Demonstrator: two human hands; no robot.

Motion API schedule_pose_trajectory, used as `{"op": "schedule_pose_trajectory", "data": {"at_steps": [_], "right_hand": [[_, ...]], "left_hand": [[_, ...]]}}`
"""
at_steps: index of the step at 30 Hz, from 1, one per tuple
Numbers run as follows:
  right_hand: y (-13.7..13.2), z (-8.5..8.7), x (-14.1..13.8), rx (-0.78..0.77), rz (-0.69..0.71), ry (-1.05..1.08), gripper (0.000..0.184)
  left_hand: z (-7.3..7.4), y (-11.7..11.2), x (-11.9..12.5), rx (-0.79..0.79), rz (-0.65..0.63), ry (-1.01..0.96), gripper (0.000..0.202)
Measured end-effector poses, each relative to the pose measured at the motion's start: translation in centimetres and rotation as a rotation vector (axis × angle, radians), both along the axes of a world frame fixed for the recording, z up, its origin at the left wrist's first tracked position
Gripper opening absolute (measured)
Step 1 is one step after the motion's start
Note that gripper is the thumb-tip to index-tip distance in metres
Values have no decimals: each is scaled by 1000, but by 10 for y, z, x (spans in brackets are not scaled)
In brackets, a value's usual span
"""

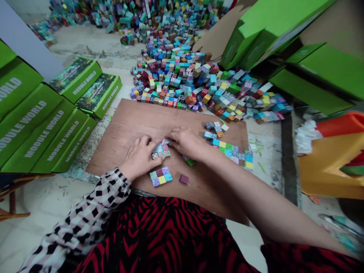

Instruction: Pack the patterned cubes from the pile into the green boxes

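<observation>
Red-and-black patterned garment [159, 235] is filling the near edge; checked sleeve [110, 189] is covering the left forearm. On the brown board [119, 125], a six-cube printed panel [161, 176] is lying flat, one loose maroon cube [184, 179] just right of it. Beyond these, the in-hand cube panel [162, 149] is sitting on the board between both hands. Left hand [139, 153]: thumb and forefinger are clasping its left end, other fingers curling. Right hand [184, 141]: fingertips are bunching at its far right corner; can't tell if they're pinching a cube. Step looks like fitting or squaring cubes; next move seems to call for steady left-hand bracing and careful lining-up by the right fingertips. Green-topped cubes [189, 161] are partly hiding under the right wrist. A longer cube strip [234, 153] and loose cubes [216, 130] are lying right. Past the board, a big cube heap [182, 76] is spreading over the pale floor; green MODULE WORLD boxes [68, 125] are standing left, more green boxes [264, 30] right.
</observation>
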State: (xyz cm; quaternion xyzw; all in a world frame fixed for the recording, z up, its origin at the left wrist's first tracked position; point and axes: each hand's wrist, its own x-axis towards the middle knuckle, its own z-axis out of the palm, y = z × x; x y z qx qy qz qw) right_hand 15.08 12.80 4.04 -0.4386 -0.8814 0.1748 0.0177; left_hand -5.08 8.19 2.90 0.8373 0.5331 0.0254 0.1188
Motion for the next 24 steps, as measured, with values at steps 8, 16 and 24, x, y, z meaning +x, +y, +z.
{"op": "schedule_pose_trajectory", "data": {"at_steps": [8,16,24], "right_hand": [[-4,1,-4,55,-2,-58,24],[-16,16,5,147,-162,-162,28],[-87,31,-10,121,154,-80,36]], "left_hand": [[5,-4,12,33,87,57,61],[7,-5,3,73,138,64,59],[-7,0,-31,17,182,-313,56]]}}
